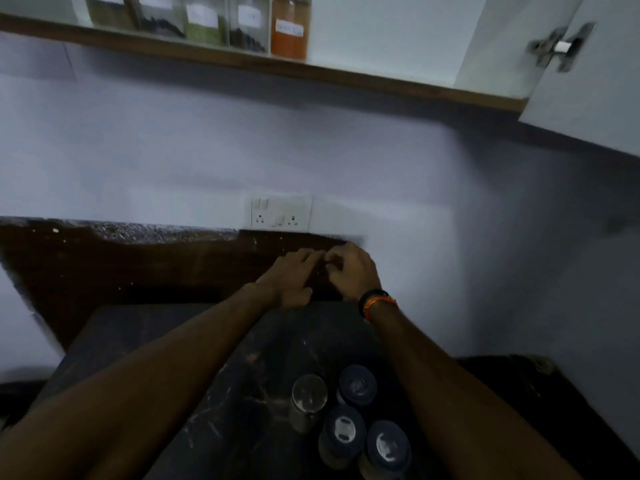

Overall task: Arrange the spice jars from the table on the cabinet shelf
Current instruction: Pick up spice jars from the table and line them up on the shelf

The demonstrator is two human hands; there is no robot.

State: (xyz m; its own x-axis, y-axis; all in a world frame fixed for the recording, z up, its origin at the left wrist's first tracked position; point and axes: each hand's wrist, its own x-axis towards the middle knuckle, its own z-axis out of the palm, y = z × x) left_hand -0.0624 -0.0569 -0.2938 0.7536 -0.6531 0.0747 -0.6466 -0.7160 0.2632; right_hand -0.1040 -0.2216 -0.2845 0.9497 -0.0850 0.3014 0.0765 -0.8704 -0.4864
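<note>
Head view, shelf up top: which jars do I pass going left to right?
Olive-brown spice jar → dark-contents glass jar → green-powder jar with white label → dark-seed jar → orange-powder jar, last on the wooden shelf.

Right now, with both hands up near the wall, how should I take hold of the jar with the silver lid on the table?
Grip the silver-lid jar round its lid and upper body, coming straight down from above. It stands upright, and its left side is open, so the left hand suits it. The dark-lid jars crowd its right, leaving little room for fingers there.
</note>
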